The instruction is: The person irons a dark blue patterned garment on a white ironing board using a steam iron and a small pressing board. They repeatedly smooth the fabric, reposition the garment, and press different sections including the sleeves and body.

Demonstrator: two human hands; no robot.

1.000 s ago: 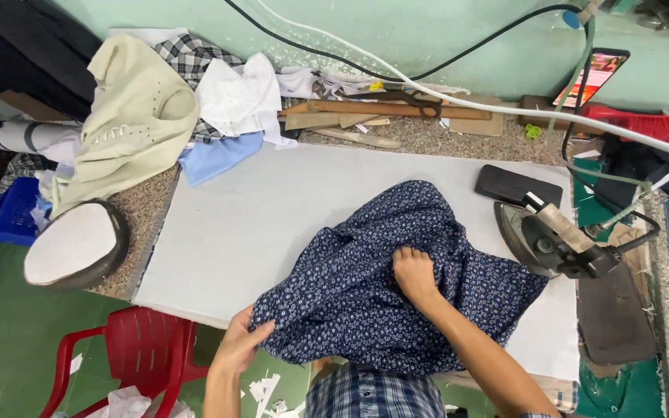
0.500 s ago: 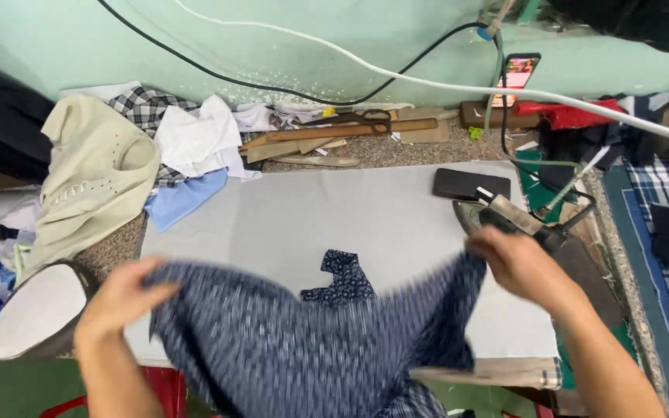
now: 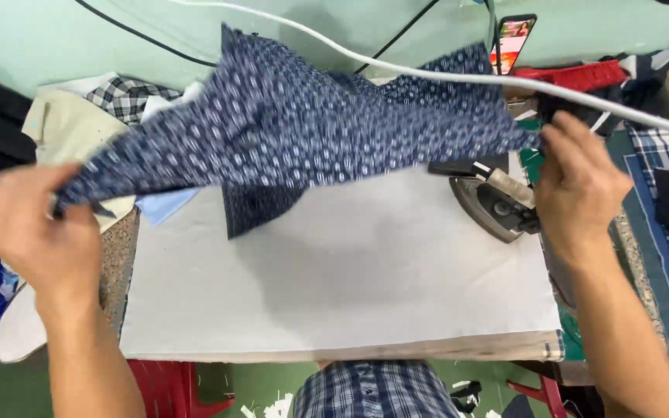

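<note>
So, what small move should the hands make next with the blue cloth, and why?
Probably lower the patterned blue cloth flat onto the grey pad: the left hand and right hand hold it spread in the air above the pad, and the iron sits at the pad's right edge.

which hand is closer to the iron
Right. The right hand grips the navy patterned garment just above and right of the iron, at the pad's right edge. The left hand holds the garment's other end, far across the grey ironing pad.
</note>
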